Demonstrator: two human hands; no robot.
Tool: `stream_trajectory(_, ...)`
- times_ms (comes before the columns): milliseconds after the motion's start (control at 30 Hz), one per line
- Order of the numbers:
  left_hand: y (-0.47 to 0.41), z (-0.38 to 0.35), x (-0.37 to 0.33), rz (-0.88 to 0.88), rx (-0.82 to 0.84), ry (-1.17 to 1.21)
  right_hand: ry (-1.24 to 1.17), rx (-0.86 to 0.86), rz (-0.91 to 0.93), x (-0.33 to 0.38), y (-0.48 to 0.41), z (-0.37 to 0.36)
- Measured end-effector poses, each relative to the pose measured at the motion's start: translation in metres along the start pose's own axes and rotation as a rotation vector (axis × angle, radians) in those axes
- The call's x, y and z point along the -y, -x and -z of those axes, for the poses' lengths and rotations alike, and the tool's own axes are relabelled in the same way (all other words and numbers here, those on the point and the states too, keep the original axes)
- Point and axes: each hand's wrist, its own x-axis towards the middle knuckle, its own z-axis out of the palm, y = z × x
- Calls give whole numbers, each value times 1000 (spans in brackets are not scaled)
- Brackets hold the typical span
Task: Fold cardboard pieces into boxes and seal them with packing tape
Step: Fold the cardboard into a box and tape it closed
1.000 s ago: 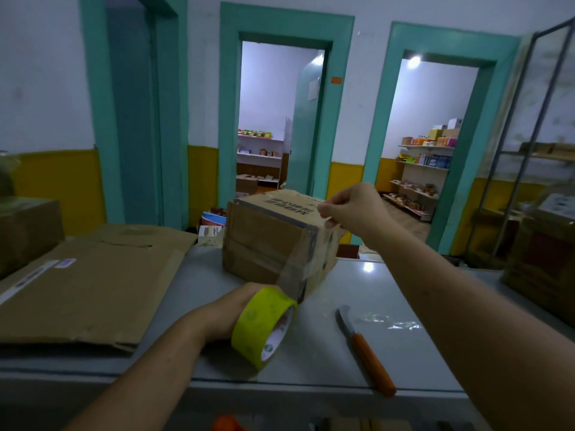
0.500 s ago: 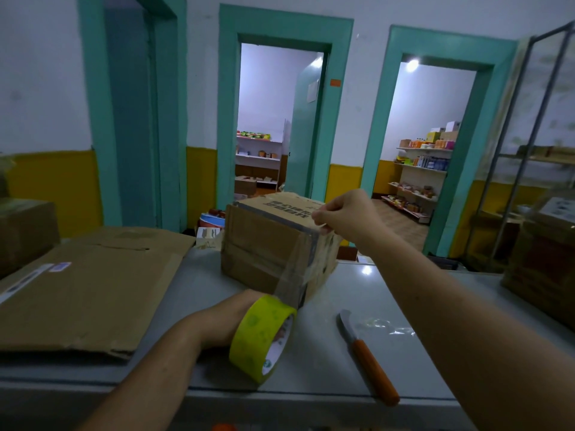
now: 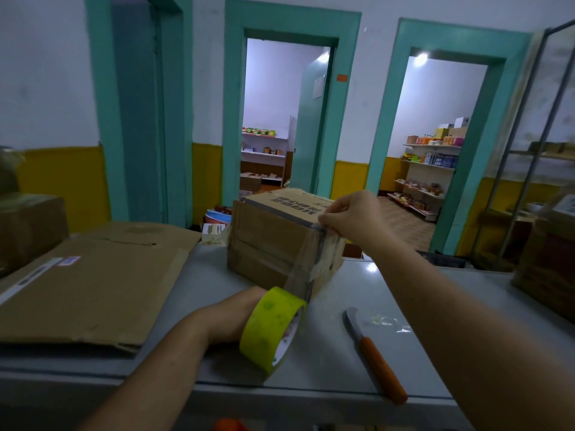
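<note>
Right hand fingers curled, pinching the clear tape strip at the top near corner of the box, which sits mid-desk. Left hand holds the yellow tape roll just in front of the box; its fingers are hidden behind the roll. Box print is blurred.
</note>
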Motion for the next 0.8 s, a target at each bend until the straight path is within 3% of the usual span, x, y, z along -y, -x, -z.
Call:
stream_trajectory(300, -5, -4, 13, 61, -16, -74, 27, 74, -93, -10, -6, 4)
stream_trajectory(533, -4, -10, -5, -21, 7, 58, -625, 137, -428, -42, 2, -14)
stream_trajectory(667, -2, -9, -12, -79, -6, 71, -611, -62, -205, -44, 10, -29)
stream_trajectory(800, -1, -8, -15, -42, 3, 97, -328, -282, 70, -39, 17, -20)
